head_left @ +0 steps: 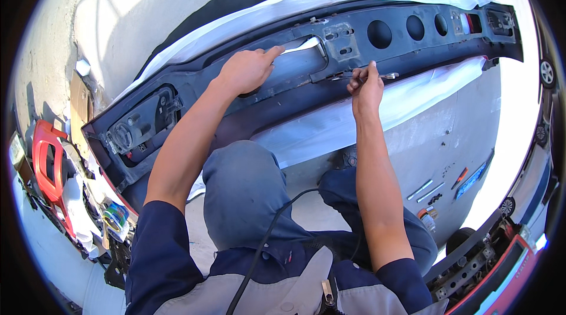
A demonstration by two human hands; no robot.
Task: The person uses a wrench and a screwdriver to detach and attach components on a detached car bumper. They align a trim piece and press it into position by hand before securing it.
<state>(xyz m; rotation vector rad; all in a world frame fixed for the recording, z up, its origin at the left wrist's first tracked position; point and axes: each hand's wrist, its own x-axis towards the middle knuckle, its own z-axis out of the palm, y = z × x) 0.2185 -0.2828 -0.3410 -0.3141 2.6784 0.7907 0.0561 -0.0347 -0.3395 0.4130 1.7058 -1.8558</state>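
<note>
A long dark vehicle bumper (271, 106) lies across in front of me, its inner side facing up. My left hand (250, 70) rests on it, fingers curled over the edge of a long opening. A bright silvery strip (302, 47) runs from its fingertips along that opening; whether it is a tool or a sunlit edge I cannot tell. At the near edge, right of the middle, my right hand (367, 86) is closed around a silver wrench (389, 76), one end sticking out to the right. Part of the wrench is hidden by the fingers.
White padding sheet (413, 88) lies under the bumper. On the floor to the right are silver rod-like tools (420, 189), a red-and-black tool (460, 177) and a blue case (470, 182). A red plastic part (50, 162) and clutter stand left. A black cable (274, 221) crosses my lap.
</note>
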